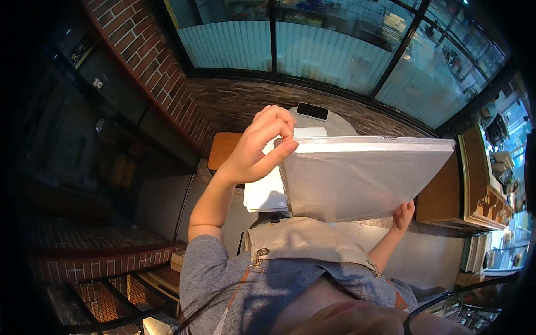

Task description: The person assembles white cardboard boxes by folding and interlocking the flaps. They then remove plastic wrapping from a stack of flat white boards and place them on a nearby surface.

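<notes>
A clear plastic sleeve [357, 181] with a thick stack of white sheets in it is held up in front of my chest, its long top edge running to the right. The thumb and fingers of my left hand [262, 142] pinch its upper left corner. At its lower right edge my right hand [403, 215] grips the sleeve, with part of the fingers hidden behind it. Beneath and to the left lie white sheets [265, 192] on the table, partly covered by the held sleeve.
A dark phone [312, 111] rests on the small round grey table [339, 126] by the window wall. An orange-brown wooden seat [223, 149] stands to the left. At the right is a wooden cabinet [441, 187]. A brick wall [148, 61] rises at the left.
</notes>
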Demonstrator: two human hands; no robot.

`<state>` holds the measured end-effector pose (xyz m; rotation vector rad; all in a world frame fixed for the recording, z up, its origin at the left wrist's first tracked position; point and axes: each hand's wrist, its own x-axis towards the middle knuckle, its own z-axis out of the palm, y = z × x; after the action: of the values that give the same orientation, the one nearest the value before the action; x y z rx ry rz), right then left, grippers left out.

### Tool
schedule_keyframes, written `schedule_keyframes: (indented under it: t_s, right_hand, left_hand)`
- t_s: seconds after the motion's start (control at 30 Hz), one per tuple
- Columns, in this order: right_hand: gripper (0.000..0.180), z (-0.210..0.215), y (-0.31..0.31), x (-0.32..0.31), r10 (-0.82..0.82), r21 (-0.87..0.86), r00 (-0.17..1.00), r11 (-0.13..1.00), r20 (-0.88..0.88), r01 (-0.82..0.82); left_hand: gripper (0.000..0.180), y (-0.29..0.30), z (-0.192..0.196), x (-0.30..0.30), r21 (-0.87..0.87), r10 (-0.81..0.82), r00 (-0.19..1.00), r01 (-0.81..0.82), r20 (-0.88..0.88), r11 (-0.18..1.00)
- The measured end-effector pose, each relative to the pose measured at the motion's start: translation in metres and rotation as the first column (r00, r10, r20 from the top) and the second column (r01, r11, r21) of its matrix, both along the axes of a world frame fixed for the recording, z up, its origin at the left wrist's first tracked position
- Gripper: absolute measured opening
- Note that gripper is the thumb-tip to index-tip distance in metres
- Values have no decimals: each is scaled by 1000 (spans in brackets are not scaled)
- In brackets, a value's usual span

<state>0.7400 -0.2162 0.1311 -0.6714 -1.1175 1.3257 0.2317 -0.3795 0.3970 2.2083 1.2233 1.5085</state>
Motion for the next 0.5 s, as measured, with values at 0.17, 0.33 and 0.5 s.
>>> schedule_keyframes:
  t_s: [0.17, 0.33, 0.5]
  right_hand:
    - [56, -15, -5, 22, -11, -4, 1000, 1000, -28, 11]
    - [60, -19, 0, 25, -5, 3, 999, 1000, -52, 5]
    - [65, -23, 2, 33, -9, 0, 998, 1000, -62, 9]
  left_hand:
    - [18, -15, 16, 2, 91, 148, 978, -136, -146, 986]
    - [28, -28, 31, 8, 175, 298, 908, -256, -295, 951]
    - [29, -29, 33, 12, 136, 296, 905, -266, -306, 954]
